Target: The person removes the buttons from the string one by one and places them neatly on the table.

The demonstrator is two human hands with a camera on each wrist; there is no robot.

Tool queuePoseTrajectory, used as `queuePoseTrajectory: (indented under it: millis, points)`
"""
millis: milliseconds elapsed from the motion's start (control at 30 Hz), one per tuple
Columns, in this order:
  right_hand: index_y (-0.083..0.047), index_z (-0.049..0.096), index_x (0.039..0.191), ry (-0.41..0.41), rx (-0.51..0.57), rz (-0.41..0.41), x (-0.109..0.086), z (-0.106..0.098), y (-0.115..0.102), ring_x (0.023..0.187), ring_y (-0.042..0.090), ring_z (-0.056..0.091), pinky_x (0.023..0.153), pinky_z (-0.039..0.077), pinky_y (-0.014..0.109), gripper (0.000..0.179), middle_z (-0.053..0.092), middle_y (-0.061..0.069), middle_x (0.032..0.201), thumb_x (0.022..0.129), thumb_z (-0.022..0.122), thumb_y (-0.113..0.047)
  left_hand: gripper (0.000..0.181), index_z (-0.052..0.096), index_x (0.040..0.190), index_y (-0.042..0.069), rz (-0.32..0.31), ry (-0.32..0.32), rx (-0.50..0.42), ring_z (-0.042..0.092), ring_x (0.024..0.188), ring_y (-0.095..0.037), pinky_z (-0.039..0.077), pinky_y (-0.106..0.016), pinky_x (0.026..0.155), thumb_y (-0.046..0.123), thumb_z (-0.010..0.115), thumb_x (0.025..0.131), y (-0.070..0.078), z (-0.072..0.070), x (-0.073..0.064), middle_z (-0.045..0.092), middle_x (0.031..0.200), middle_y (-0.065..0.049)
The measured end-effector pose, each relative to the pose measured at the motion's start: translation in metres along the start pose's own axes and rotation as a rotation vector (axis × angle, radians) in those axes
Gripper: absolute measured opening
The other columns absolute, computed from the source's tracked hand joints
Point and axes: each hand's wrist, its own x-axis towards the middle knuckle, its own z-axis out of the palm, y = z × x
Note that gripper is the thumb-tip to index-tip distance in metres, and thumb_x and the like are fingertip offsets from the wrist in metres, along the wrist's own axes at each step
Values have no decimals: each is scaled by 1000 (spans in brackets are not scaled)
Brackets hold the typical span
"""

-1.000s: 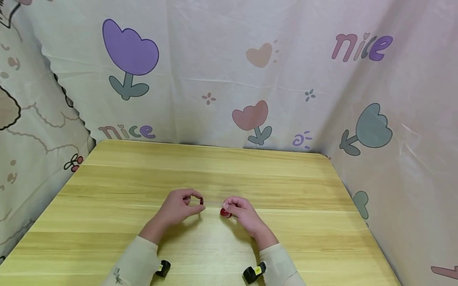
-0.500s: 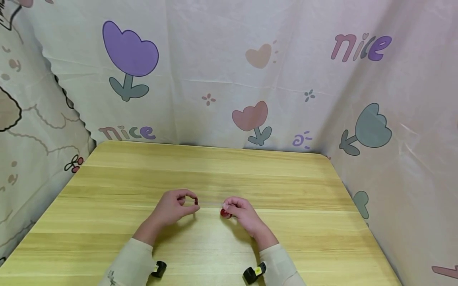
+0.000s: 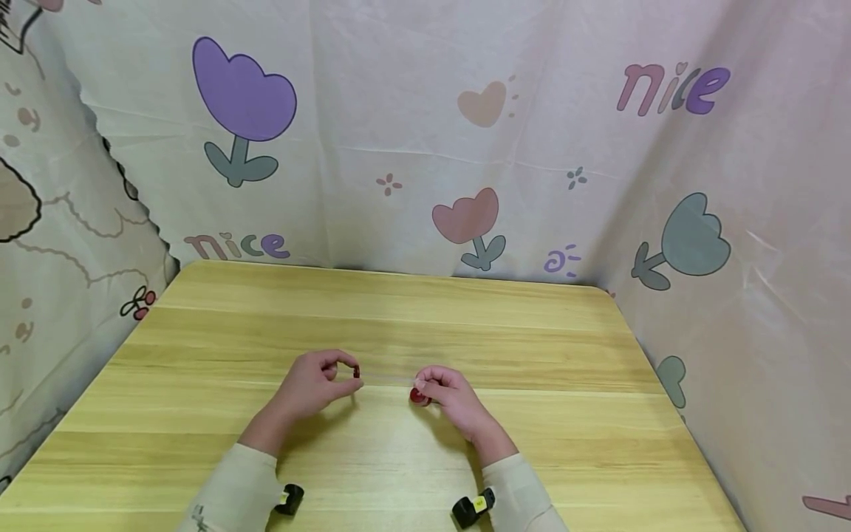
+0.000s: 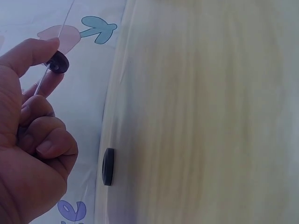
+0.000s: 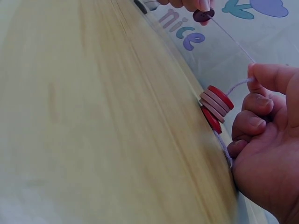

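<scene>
My left hand [image 3: 315, 386] pinches a dark red button [image 4: 57, 62] between thumb and index finger; the other fingers are curled in the left wrist view. A thin pale string [image 5: 232, 38] passes through this button and stretches across to my right hand [image 3: 454, 397]. There the thumb and index finger pinch the string. Just below those fingertips, a stack of red and pink buttons [image 5: 217, 103] hangs on the string, with a red button [image 5: 211, 119] tilted under it. The string's lower part trails beside the right palm.
Both hands are over a wooden table [image 3: 399, 310]. A printed curtain [image 3: 385, 133] stands behind it and along the sides. Each sleeve carries a black wrist camera [image 3: 289, 499]. A dark oval piece [image 4: 108, 167] shows near the table's edge in the left wrist view.
My left hand has moved left with the dark red button, and the gap between the hands has widened along the string. The right hand and its buttons have stayed in place.
</scene>
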Motion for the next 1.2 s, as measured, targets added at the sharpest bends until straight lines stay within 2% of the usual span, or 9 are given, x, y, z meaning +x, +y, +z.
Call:
queuePoseTrajectory:
  millis: [433,600,833,1200]
  points:
    - [14,60,101,1,-8,0,-1,1,-2,84,22,58,77,49,33,23,62,19,93,99,60,-10,27,73,103,8,-10,27,11,28,52,-12,31,-29,51,24,84,83,-7,-11,-1,29,60,4]
    - [14,60,102,7,-9,-1,-1,1,-3,84,22,58,78,49,34,24,62,19,92,100,59,-9,29,73,105,10,-37,44,20,26,51,-13,30,-29,50,26,83,83,-9,-16,-2,28,61,3]
    - [14,60,101,15,0,1,-1,2,-3,83,22,57,78,48,34,24,61,17,89,99,59,-10,32,71,108,6,-74,53,-15,36,47,-15,34,-29,49,24,83,83,-9,-24,-6,24,60,3]
    - [15,60,103,7,1,3,-2,0,-3,84,24,60,80,49,37,26,63,21,92,100,59,-11,34,71,110,6,-91,79,33,25,50,-14,31,-32,51,25,82,84,-14,-37,-12,26,59,3]
